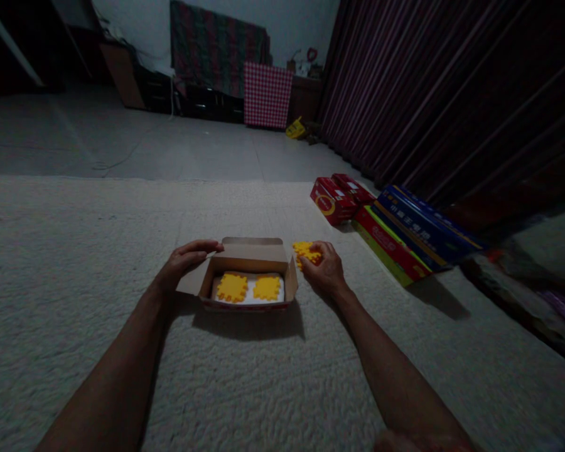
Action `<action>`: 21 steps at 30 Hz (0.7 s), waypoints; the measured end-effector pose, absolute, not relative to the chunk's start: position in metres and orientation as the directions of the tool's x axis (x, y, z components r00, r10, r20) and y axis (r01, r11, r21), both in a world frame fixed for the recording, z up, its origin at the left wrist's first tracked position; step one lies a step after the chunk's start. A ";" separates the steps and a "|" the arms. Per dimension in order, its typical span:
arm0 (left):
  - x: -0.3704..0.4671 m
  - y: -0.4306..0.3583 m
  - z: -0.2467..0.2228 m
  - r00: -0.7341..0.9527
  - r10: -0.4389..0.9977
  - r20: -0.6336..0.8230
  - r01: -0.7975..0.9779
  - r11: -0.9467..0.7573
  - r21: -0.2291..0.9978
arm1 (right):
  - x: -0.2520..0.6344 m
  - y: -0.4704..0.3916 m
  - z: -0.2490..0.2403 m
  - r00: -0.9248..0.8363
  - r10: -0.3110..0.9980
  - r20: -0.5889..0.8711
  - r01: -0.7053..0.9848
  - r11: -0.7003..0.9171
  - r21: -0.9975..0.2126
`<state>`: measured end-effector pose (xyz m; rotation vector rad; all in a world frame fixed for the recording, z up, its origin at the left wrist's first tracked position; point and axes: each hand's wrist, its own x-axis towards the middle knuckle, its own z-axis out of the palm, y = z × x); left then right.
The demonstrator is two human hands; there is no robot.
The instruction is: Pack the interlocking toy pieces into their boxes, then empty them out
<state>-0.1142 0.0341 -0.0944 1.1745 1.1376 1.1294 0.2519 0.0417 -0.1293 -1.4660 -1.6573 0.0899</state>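
An open cardboard box (245,256) lies on a pale carpet in front of me. Inside it, two yellow notched puzzle pieces (232,287) lie side by side on a white base. My left hand (184,260) holds the box's left flap, thumb and fingers pinched on its edge. Just right of the box, my right hand (324,269) grips another yellow puzzle piece (304,250), which sticks out above the fingers.
Red boxes (335,198) and a stack of long red, yellow and blue boxes (407,235) lie to the right along a dark curtain (452,94). Bare floor, dark furniture and a checked panel (267,95) stand far behind.
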 end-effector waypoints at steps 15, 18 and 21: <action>-0.114 0.035 -0.091 0.077 0.995 -0.059 -0.032 0.061 0.998 | 0.253 0.033 -0.130 0.073 0.816 0.573 0.753 0.331 -0.569; -0.113 0.035 -0.091 0.078 0.996 -0.041 -0.023 0.043 0.999 | 0.255 0.033 -0.131 0.071 0.830 0.553 0.754 0.318 -0.575; -0.112 0.034 -0.091 0.070 0.997 -0.033 -0.009 0.034 0.999 | 0.254 0.033 -0.130 0.078 0.838 0.540 0.759 0.301 -0.577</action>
